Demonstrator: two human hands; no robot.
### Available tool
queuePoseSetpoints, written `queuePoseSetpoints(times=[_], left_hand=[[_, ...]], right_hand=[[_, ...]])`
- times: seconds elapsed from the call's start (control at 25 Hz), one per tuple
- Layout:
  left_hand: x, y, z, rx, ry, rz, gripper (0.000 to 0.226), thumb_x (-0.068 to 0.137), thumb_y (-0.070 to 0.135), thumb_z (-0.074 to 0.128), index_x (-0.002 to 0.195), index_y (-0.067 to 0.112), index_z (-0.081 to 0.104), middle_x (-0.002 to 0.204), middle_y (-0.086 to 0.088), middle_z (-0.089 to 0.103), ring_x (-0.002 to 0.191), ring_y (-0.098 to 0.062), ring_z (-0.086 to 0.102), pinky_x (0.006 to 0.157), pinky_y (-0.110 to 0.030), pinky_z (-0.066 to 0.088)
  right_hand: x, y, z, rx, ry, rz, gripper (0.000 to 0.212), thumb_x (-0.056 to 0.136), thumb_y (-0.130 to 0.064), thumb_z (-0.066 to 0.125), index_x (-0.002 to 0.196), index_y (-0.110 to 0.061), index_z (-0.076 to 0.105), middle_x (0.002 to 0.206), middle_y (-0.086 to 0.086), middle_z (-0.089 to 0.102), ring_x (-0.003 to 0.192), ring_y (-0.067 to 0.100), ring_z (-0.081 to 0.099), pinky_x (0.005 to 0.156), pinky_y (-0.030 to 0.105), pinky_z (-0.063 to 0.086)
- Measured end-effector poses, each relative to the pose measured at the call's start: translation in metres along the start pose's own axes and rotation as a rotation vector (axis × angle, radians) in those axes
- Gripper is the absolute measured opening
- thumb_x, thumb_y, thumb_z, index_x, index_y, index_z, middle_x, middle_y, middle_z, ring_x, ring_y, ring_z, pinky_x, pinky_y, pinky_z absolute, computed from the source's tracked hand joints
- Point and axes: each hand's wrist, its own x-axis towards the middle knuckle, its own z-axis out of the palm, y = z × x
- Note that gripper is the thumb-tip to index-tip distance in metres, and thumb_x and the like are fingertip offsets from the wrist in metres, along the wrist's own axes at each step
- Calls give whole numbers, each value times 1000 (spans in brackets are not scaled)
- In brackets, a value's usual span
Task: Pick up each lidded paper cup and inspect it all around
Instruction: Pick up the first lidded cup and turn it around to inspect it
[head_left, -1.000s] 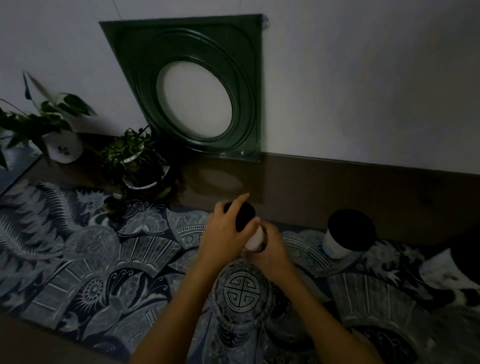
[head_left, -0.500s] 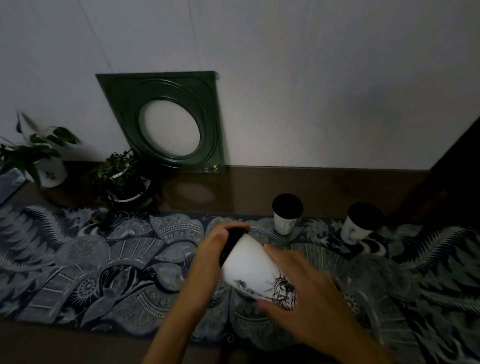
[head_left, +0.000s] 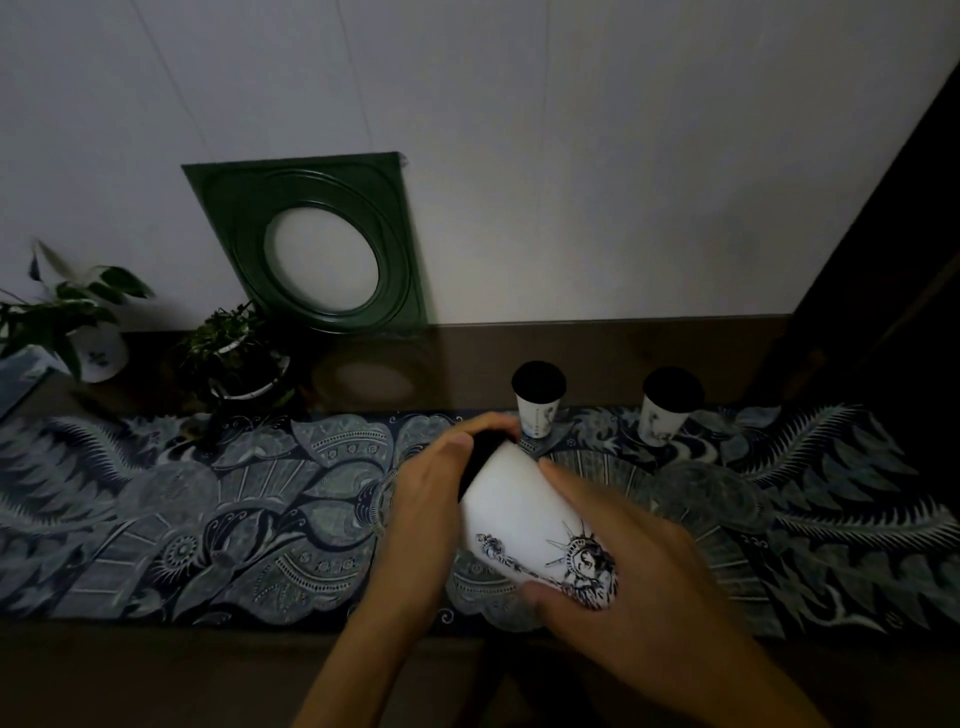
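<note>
I hold a white paper cup (head_left: 514, 506) with a black lid, tipped on its side, lid pointing away to the upper left. A Statue of Liberty drawing shows near its base. My left hand (head_left: 431, 499) wraps the lid end, and my right hand (head_left: 639, 577) grips the base end. Two more black-lidded white cups stand upright behind on the patterned cloth: one cup (head_left: 537, 400) just beyond my hands, the other cup (head_left: 667, 408) farther right.
A blue-grey patterned cloth (head_left: 208, 519) covers the dark wooden table. A green square frame (head_left: 317, 244) with a round opening leans on the wall. Two potted plants (head_left: 236, 358) (head_left: 72, 327) stand at the back left. A dark panel (head_left: 893, 312) rises at right.
The cup has come up from the cloth and been tipped onto its side, closer to me. My view has pulled back, so both other cups now show.
</note>
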Motion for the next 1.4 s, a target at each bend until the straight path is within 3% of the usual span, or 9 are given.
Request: queuePoseSetpoints(times=[0.12, 0.4, 0.68, 0.88, 0.96, 1.12, 1.2, 1.28, 1.4], left_hand=[[-7, 4, 1, 19, 3, -10, 42, 89, 31, 38, 95, 28, 79, 108, 8, 78, 102, -9, 70, 88, -31, 52], [-16, 20, 1, 96, -48, 87, 42, 95, 32, 36, 107, 24, 76, 110, 11, 76, 102, -6, 70, 87, -19, 53], [-2, 26, 0, 67, 25, 11, 38, 102, 15, 42, 95, 21, 79, 100, 3, 79, 95, -14, 71, 82, -28, 54], [-4, 27, -7, 42, -118, 90, 39, 93, 40, 46, 106, 20, 77, 114, -1, 76, 108, -21, 69, 93, -38, 54], [-4, 25, -6, 15, -96, 101, 42, 87, 42, 48, 101, 16, 78, 111, -3, 77, 107, -22, 69, 94, -38, 54], [-3, 23, -1, 35, 27, -14, 34, 83, 33, 50, 89, 18, 80, 100, 2, 79, 96, -18, 70, 83, -36, 55], [-3, 22, -2, 57, 20, -18, 34, 85, 33, 49, 91, 21, 80, 101, 3, 79, 97, -17, 71, 85, -37, 54], [-5, 25, -5, 63, -38, 21, 36, 90, 34, 47, 98, 21, 80, 107, 1, 78, 103, -19, 70, 92, -38, 54], [-9, 28, -10, 24, -113, 74, 39, 94, 30, 43, 106, 14, 76, 112, -6, 76, 107, -25, 69, 93, -40, 53]], right_hand=[[-6, -4, -2, 120, -15, 44, 82, 62, -66, 67, 133, -68, 26, 126, -33, 51, 111, -4, 58, 91, 30, 53], [-7, -2, -13, 821, -179, 188, 60, 64, -43, 78, 120, -44, 59, 113, -12, 73, 101, 9, 71, 77, 26, 59], [-12, -6, -6, -279, 75, -114, 85, 67, -69, 57, 143, -45, 27, 130, -18, 48, 98, 4, 61, 75, 27, 58], [-10, -16, -20, 881, -150, 359, 69, 60, -46, 80, 124, -37, 58, 109, 2, 73, 73, 11, 74, 55, 26, 57], [-8, -19, -23, 991, -175, 434, 59, 65, -40, 78, 122, -34, 61, 107, 9, 74, 67, 20, 74, 50, 32, 56], [-13, -17, -12, -74, -79, 109, 86, 68, -67, 63, 143, -50, 25, 132, -23, 47, 105, 3, 59, 86, 30, 55], [-15, -15, -6, -309, 7, -40, 91, 70, -68, 60, 146, -49, 12, 134, -22, 44, 106, 4, 56, 87, 29, 52], [-15, -19, -9, 0, -16, 75, 90, 66, -61, 69, 144, -49, 25, 125, -28, 53, 102, 4, 62, 84, 30, 55], [-14, -24, -19, 894, -169, 367, 60, 67, -35, 79, 124, -33, 59, 103, 0, 76, 72, 17, 74, 56, 32, 59]])
